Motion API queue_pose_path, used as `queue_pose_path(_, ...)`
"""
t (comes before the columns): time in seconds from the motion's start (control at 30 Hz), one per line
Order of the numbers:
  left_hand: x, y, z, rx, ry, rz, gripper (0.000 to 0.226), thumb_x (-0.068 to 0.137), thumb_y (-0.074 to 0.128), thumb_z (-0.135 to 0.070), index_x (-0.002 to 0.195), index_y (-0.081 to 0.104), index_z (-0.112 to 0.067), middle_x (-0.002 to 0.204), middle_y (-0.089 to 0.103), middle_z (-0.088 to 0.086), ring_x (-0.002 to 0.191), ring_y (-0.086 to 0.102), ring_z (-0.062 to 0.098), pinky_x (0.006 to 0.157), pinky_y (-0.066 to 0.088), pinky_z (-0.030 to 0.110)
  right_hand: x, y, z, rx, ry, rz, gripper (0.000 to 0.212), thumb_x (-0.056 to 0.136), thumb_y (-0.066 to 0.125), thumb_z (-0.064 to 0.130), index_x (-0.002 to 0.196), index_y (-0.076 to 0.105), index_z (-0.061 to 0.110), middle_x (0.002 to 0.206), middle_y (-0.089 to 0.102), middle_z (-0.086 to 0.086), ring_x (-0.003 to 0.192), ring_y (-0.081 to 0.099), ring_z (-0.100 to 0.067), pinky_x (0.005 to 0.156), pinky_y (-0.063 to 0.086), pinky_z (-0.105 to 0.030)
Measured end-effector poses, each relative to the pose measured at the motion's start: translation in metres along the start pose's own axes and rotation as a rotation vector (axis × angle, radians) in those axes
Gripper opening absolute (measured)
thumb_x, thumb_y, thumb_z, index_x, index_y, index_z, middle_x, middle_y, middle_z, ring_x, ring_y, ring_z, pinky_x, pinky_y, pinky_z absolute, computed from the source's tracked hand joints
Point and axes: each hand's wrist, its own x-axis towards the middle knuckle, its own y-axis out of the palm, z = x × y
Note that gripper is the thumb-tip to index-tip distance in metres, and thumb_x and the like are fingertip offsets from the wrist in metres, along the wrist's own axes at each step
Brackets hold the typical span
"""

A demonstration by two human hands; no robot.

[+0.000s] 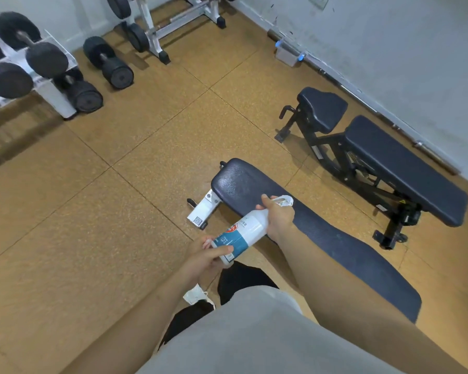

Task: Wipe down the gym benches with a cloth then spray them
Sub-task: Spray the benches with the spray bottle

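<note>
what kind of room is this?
Most likely a small gym: a padded bench, dumbbells on a rack, a barbell along the wall. The left hand and right hand hold a spray bottle.

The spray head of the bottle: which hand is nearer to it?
Right. The right hand grips the bottle at its neck, just below the spray head; the left hand holds its base, the far end.

Gym (small), dumbbells [107,62], benches [405,168]
</note>
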Motion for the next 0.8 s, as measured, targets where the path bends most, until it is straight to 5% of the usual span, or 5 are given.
queue_pose_path(0.23, 0.04, -0.059, -0.058, 0.072, -0.039, -0.016, 0.059, 0.073, 0.092, -0.021, 0.123, 0.063, -0.016, 0.117, 0.074, 0.009, 0.092, 0.078, 0.021, 0.064, 0.059, 0.025, 0.024, 0.077, 0.002, 0.042, 0.029, -0.125, 0.016, 0.091, 0.075, 0.014, 0.086, 0.061, 0.008, 0.074, 0.069, -0.008, 0.058, 0.067, -0.018, 0.061, 0.058, -0.035)
queue_pose_path(0.4, 0.079, -0.1, -0.119, 0.151, -0.056, -0.042, 0.051, 0.075, 0.09, -0.016, 0.119, 0.063, -0.011, 0.104, 0.078, 0.013, 0.083, 0.079, 0.029, 0.057, 0.054, 0.025, 0.062, 0.139, 0.0, 0.162, 0.107, -0.099, 0.013, 0.091, 0.075, 0.009, 0.09, 0.062, 0.005, 0.078, 0.068, -0.011, 0.064, 0.067, -0.021, 0.062, 0.057, -0.038)
queue_pose_path(0.53, 0.12, -0.132, -0.177, 0.204, -0.095, -0.057, 0.05, 0.076, 0.089, -0.011, 0.118, 0.063, -0.004, 0.112, 0.075, 0.015, 0.087, 0.078, 0.025, 0.061, 0.061, 0.03, 0.085, 0.18, 0.001, 0.29, 0.222, -0.111, 0.028, 0.086, 0.08, 0.01, 0.109, 0.065, 0.006, 0.097, 0.075, -0.018, 0.082, 0.074, -0.027, 0.083, 0.06, -0.055)
queue_pose_path(0.67, 0.158, -0.146, -0.225, 0.339, -0.084, -0.034, 0.047, 0.073, 0.091, -0.019, 0.112, 0.066, -0.011, 0.105, 0.076, 0.007, 0.077, 0.074, 0.014, 0.06, 0.055, 0.026, 0.101, 0.211, 0.019, 0.374, 0.235, -0.18, 0.024, 0.089, 0.079, 0.021, 0.09, 0.061, 0.004, 0.078, 0.072, -0.013, 0.069, 0.069, -0.027, 0.079, 0.061, -0.053)
queue_pose_path(0.8, 0.184, -0.149, -0.26, 0.387, -0.086, 0.027, 0.041, 0.077, 0.089, -0.012, 0.11, 0.066, -0.011, 0.104, 0.076, 0.007, 0.076, 0.076, 0.011, 0.057, 0.056, 0.022, 0.114, 0.232, 0.047, 0.409, 0.216, -0.25, 0.031, 0.083, 0.085, 0.026, 0.091, 0.065, 0.003, 0.081, 0.075, -0.014, 0.082, 0.073, -0.032, 0.085, 0.058, -0.062)
